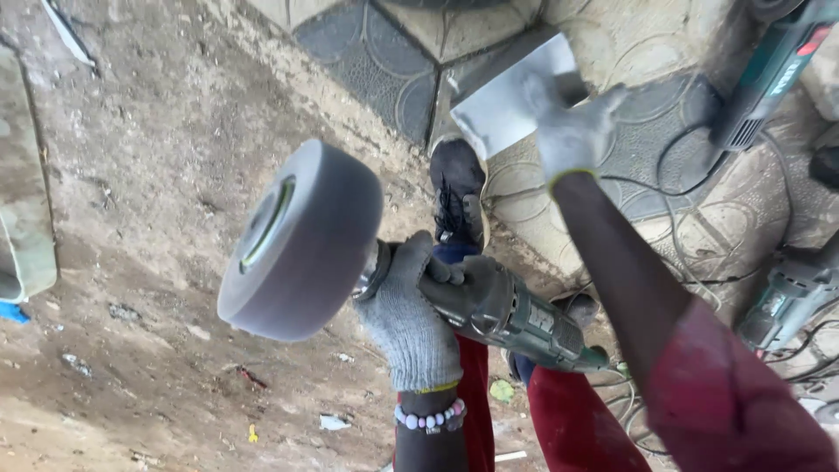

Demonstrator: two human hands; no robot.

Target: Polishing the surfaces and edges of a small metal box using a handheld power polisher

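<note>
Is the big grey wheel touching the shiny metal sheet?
Apart. The head view shows the grey wheel on the tool in the left hand, with ground and a shoe between it and the metal sheet.

Ground, left and centre: bare dirt floor, grey-brown, rough and dusty, in even daylight.
Litter: small scraps of paper and plastic lie scattered across the lower left.
Paving, top and right: patterned paving tiles, dark grey and pale, with curved line motifs.
Cables, right: thin black cords loop over the tiles.
Left edge: a pale green slab, only partly in frame.
</note>
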